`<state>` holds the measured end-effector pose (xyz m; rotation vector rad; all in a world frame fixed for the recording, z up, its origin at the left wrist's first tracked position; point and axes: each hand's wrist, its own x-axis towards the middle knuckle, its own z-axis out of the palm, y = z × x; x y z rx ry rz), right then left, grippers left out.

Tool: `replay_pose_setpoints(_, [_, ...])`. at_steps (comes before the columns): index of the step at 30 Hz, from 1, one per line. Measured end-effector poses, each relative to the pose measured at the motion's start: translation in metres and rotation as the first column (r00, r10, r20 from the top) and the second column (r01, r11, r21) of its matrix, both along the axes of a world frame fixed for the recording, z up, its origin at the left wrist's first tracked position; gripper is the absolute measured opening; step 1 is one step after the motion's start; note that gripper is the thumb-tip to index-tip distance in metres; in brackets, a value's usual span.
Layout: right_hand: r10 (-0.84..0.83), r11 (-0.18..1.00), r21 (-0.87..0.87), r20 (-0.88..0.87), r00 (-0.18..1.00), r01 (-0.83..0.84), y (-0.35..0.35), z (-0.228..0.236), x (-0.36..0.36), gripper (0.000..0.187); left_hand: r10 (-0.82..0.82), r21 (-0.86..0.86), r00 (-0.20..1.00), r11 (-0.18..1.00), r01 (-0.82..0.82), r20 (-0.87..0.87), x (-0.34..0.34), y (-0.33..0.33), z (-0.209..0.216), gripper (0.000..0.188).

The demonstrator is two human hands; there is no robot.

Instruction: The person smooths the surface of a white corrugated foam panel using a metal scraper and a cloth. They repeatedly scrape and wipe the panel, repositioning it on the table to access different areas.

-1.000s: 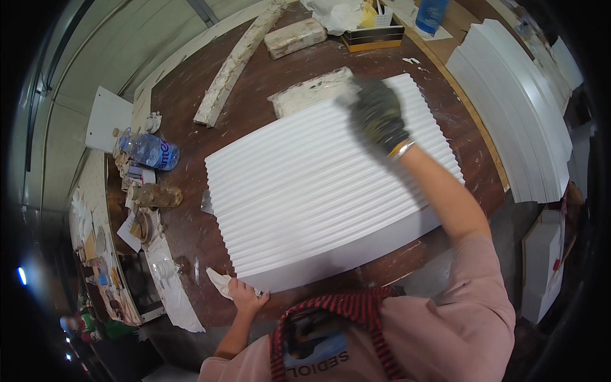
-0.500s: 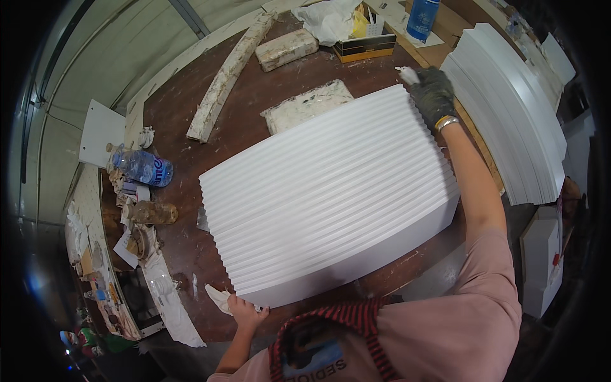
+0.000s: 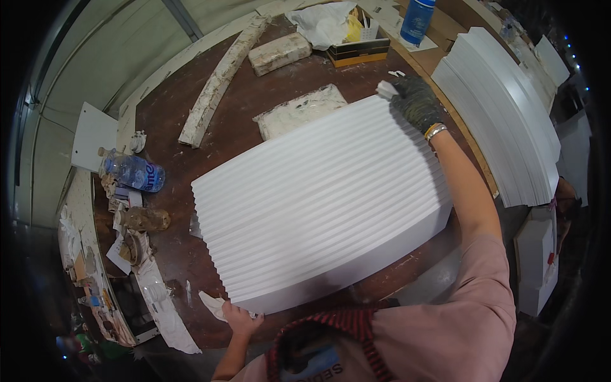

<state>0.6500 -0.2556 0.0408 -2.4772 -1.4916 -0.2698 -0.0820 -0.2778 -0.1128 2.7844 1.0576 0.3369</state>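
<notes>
Half a second ago the gloved right hand (image 3: 417,102) was off the ridged white panel (image 3: 312,204), whose far right corner lay to the left of the grip; now that corner is under the hand. The white wad (image 3: 386,90) at its fingertips has come back to the panel's far edge, and the hand's blur of a second ago is gone.

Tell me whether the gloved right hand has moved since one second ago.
Yes: judged against the stack of white sheets, the gloved right hand has moved rightward, nearer to it.
</notes>
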Motion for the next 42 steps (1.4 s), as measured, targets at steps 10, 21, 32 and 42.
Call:
replay_pose_setpoints(10, [0.186, 0.934, 0.352, -0.339, 0.922, -0.059, 0.017, 0.004, -0.081, 0.024, 0.018, 0.006, 1.0, 1.0, -0.018, -0.006, -0.001, -0.001, -0.001, 0.071])
replay_pose_setpoints(21, [0.198, 0.919, 0.337, 0.061, 0.978, -0.207, -0.006, -0.031, -0.127, 0.016, -0.009, 0.023, 1.0, 1.0, 0.009, 0.01, -0.006, 0.002, -0.007, 0.073])
replay_pose_setpoints(32, [0.197, 0.931, 0.311, 0.006, 0.98, -0.189, -0.033, -0.009, -0.062, 0.024, 0.012, 0.011, 1.0, 1.0, -0.012, -0.004, -0.009, 0.003, -0.01, 0.075])
replay_pose_setpoints(42, [-0.427, 0.887, -0.117, 0.157, 0.89, 0.446, -0.031, 0.008, 0.011, 0.028, -0.013, 0.038, 1.0, 0.999, 0.013, -0.005, -0.007, 0.002, -0.008, 0.074])
